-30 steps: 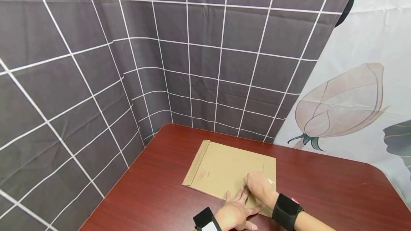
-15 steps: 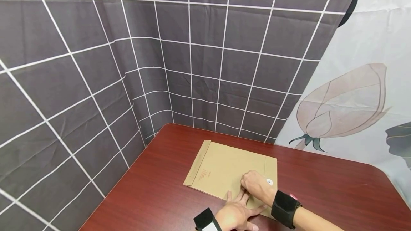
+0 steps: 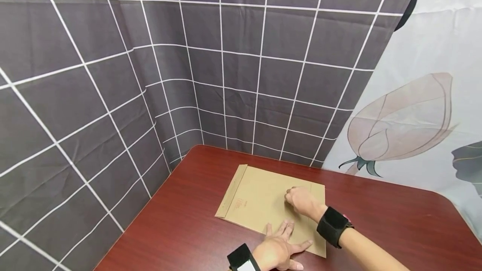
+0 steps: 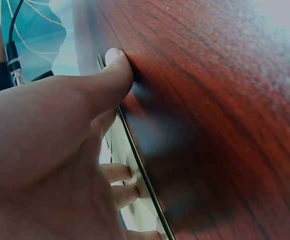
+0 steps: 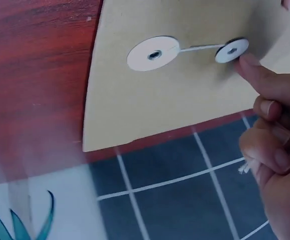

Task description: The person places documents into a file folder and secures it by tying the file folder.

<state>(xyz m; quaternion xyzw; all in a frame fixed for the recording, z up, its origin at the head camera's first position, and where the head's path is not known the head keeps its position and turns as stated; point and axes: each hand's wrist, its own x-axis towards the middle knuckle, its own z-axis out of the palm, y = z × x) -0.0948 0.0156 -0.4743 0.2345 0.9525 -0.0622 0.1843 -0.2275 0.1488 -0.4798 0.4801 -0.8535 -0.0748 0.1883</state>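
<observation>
A tan kraft paper document envelope (image 3: 263, 187) lies flat on the table, with small red print near its left end. In the right wrist view, it carries two white paper discs: a larger disc (image 5: 138, 56) and a smaller disc (image 5: 240, 47), with a white string (image 5: 200, 48) stretched between them. My right hand (image 3: 303, 202) is curled over the envelope beside the smaller disc, pinching the string; a frayed white end (image 5: 244, 167) sticks out from its fingers. My left hand (image 3: 276, 250) rests spread on the envelope's near edge, thumb on the tabletop.
The reddish-brown wooden table (image 3: 177, 221) extends around the envelope on all sides. A dark grey curtain (image 3: 241, 74) with white grid lines hangs behind and to the left. A white cloth (image 3: 403, 57) with a printed flower hangs at the right.
My right hand shifted slightly left, then moved away from my left hand toward the envelope's far side. My left hand and the envelope have stayed in place.
</observation>
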